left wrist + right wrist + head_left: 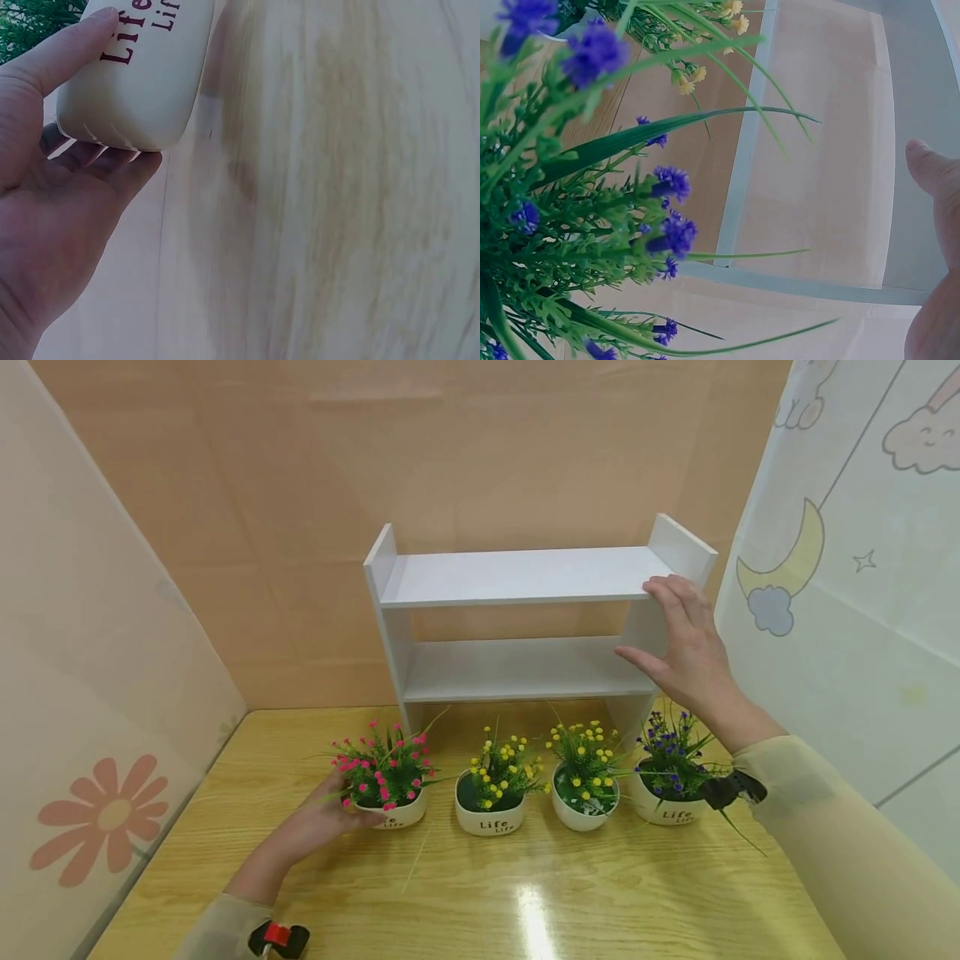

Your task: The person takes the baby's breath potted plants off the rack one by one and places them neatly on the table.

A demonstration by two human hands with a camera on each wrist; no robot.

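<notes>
My left hand grips a white flowerpot of pink flowers at the left end of a row. In the left wrist view the thumb lies along the pot's lettered side and the fingers curl under its end. My right hand is raised at the right end of a white two-tier shelf, thumb spread from the fingers, fingertips right at the upper board's front edge. Below the right wrist stands a pot of purple flowers; its blooms fill the left of the right wrist view.
Two pots with yellow flowers, one left and one right, stand between the pink and purple ones in front of the shelf. All are on a wood-grain table. Decorated panels close off both sides, with a tan backdrop behind.
</notes>
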